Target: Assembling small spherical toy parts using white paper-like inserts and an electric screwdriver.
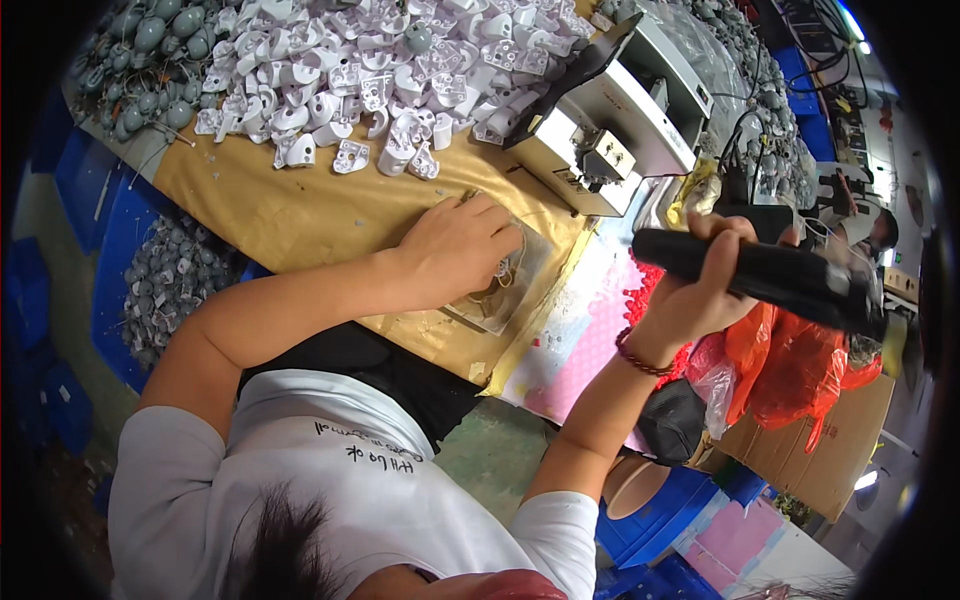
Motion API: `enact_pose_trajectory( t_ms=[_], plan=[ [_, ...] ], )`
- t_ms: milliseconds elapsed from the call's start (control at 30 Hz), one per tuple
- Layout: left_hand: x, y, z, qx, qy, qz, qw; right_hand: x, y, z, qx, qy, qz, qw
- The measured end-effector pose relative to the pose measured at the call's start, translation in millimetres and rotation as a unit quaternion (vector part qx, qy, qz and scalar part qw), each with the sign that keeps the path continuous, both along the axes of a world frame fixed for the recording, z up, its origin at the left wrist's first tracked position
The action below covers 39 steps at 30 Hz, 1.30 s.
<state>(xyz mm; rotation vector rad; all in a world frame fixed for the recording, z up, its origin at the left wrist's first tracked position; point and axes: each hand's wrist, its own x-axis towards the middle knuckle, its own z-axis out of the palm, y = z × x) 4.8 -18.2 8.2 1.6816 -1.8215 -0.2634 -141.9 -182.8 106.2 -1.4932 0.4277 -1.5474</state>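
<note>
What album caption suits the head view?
Left hand over a tan worktop, right hand gripping a black object, white plastic parts heaped beyond.

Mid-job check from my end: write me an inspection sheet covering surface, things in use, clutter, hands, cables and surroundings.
Surface: brown-covered table, pink sheet to its right.
Things in use: black object, kind unclear, far end blurred; clear plate on the brown cover.
Clutter: heap of white plastic parts; grey rounded parts at upper left.
Left hand: over the clear plate; grip unclear.
Right hand: raised, fingers wrapped around the black object.
Cables: black cables at upper right.
Surroundings: boxy machine, red bags, blue bin.
</note>
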Motion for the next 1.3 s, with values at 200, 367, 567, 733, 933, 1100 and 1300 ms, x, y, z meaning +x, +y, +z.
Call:
enact_pose_trajectory(
  t_ms=[200,367,567,733,933,1100,1300],
  plan=[
    [-2,-2,-2,0.004,-0.006,0.002,1.000,47,-15,20,0.012,0.011,0.065,0.998],
    [-1,-1,-5,-0.006,-0.006,-0.001,1.000,74,-36,5,0.034,0.060,0.063,0.996],
    [0,-3,-6,-0.021,0.006,0.006,1.000,63,1,0,0.124,0.132,0.124,0.976],
    [-2,1,-4,-0.007,0.013,0.006,1.000,39,56,-3,0.137,0.095,0.150,0.975],
    [-3,1,-1,0.001,0.014,0.015,1.000,28,71,-22,0.120,0.071,0.167,0.976],
    [-3,0,-3,0.001,0.021,0.012,1.000,25,75,-24,0.107,0.073,0.160,0.979],
    [-2,0,-3,-0.025,0.030,0.015,0.999,23,81,-24,0.102,0.074,0.155,0.980]
  ],
)
